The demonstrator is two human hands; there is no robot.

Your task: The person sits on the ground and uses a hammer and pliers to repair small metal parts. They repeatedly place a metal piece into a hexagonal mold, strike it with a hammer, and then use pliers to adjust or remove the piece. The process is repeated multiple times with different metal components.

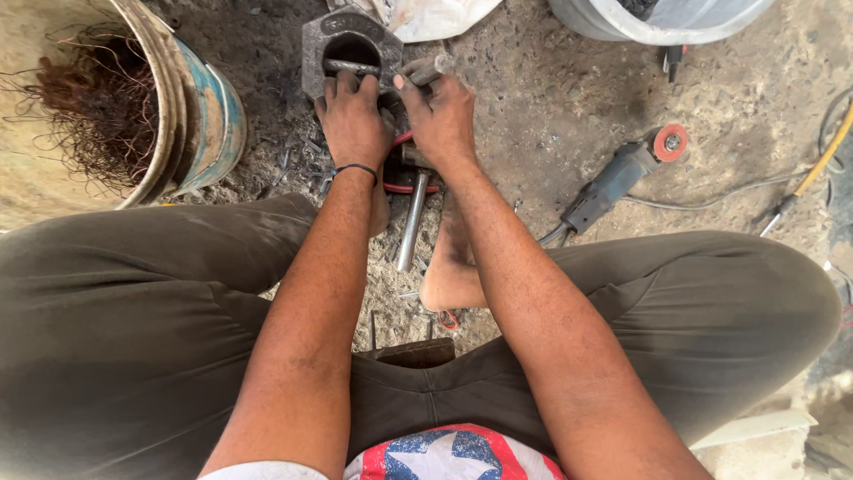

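My left hand (354,117) clamps the thin rod (349,67) against the metal block (348,46), steadying it; my right hand (442,114) beside the block grips a grey tool (425,73).

I see no labels, signs or screens here. The nearest things to packaging are at the top edge of the frame: a crumpled white plastic bag (435,16) lies just right of centre, behind the metal block, and a round grey tub lined with a whitish plastic sack (666,20) sits at the upper right, cut off by the frame, with something dark inside it.
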